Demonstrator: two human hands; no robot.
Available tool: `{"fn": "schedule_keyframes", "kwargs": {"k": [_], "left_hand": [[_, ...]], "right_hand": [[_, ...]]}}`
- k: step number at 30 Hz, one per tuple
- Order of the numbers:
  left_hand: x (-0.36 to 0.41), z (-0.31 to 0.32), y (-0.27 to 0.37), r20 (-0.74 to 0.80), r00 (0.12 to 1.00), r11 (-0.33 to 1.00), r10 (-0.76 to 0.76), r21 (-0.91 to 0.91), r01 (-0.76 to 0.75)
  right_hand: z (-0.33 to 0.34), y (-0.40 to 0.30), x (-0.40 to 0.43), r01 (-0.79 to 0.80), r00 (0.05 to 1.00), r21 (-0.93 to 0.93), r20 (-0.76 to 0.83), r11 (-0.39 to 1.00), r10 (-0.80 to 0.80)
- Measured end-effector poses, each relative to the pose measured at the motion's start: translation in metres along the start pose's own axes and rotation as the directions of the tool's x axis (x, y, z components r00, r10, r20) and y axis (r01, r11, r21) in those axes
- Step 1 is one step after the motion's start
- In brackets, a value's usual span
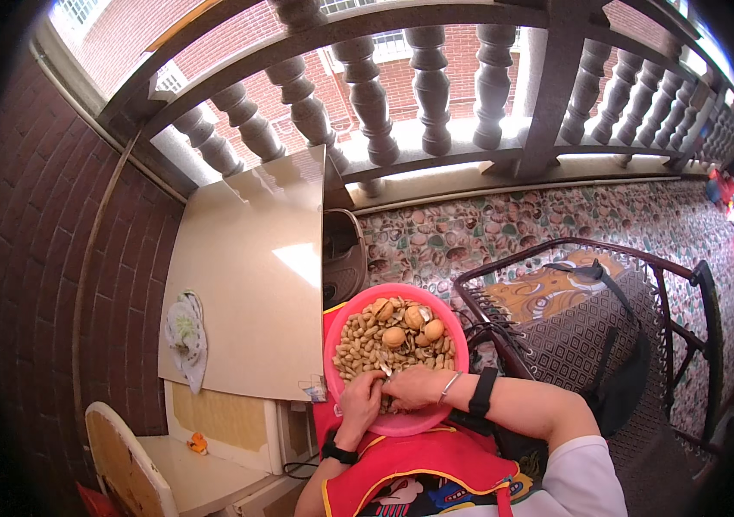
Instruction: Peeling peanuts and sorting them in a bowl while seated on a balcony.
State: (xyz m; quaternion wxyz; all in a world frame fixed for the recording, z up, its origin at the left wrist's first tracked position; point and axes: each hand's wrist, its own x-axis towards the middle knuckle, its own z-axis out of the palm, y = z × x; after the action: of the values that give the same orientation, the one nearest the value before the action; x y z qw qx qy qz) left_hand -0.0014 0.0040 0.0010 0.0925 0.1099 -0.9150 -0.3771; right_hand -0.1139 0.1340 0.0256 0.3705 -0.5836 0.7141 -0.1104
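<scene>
A pink plastic basin rests on my lap over a red apron with yellow edging. Unshelled peanuts fill much of it, with several walnuts on top among pale shell bits. Both my hands are low in the basin, close together at its near side. My left hand has its fingers bent near the fingertips of my right hand. Whatever lies between the fingers is too small and hidden to tell. Black bands are on both arms, and a bracelet is on the right wrist.
At the left, a beige board bears a crumpled cloth. Beyond the basin stands a brown bin. A reclining chair with a patterned seat and a dark strap is close on the right. A stone balustrade runs across the far side.
</scene>
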Motion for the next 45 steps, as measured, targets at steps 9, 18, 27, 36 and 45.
{"fn": "schedule_keyframes", "kwargs": {"k": [9,18,27,36,45], "left_hand": [[-0.0002,0.0021,-0.0017,-0.018,1.000,1.000,-0.005,-0.022,0.005],[-0.0013,0.0033,-0.0043,-0.010,1.000,1.000,0.020,0.015,-0.019],[-0.0007,0.0025,-0.0021,0.000,1.000,1.000,-0.003,0.013,0.003],[0.0002,0.0027,-0.0007,0.001,1.000,1.000,-0.011,0.011,0.011],[-0.0001,0.0032,-0.0023,-0.005,1.000,1.000,-0.012,-0.003,0.012]], "right_hand": [[-0.0029,-0.0032,-0.0005,-0.033,0.999,0.010,0.025,0.999,0.033],[-0.0028,-0.0065,-0.0031,-0.051,0.999,-0.023,0.019,0.998,0.051],[0.0002,-0.0060,-0.0017,-0.023,1.000,-0.028,-0.012,0.999,0.023],[0.0026,-0.0049,0.0011,-0.025,1.000,-0.040,-0.006,0.999,0.025],[0.0048,-0.0045,0.0005,-0.007,0.998,-0.016,-0.065,1.000,0.006]]}}
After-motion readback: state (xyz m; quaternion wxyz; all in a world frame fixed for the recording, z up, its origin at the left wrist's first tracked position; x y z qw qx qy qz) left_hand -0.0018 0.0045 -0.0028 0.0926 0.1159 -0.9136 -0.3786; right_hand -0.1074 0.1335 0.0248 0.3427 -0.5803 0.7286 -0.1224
